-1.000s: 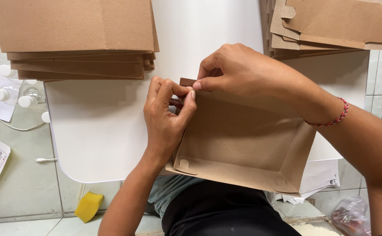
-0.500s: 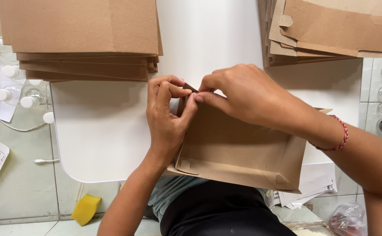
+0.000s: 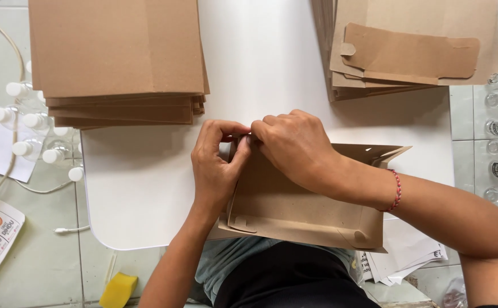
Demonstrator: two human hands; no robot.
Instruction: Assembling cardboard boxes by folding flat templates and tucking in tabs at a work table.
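Head camera looks straight down on two bare hands meeting at the far left corner of a half-folded cardboard box (image 3: 294,208). Left hand (image 3: 214,165) curls over that corner, its fingers bent and its thumb pressed against the box's upright edge. Right hand (image 3: 291,145) lies over the same spot from the other side, fingertips pressed together and pinching the cardboard right where the left thumb meets it; the exact flap under them is hidden. A red string bracelet (image 3: 397,191) circles the right wrist. From the fingers the box spreads toward the person's lap, its walls partly raised, its near edge overhanging the white table (image 3: 146,194). Beyond the hands, a stack of flat cardboard sheets (image 3: 118,57) sits at the far left of the table, and another pile of flat box blanks (image 3: 408,45) at the far right. Small white-capped bottles (image 3: 32,131) stand on the floor to the left, and a yellow sponge (image 3: 118,290) lies lower down.
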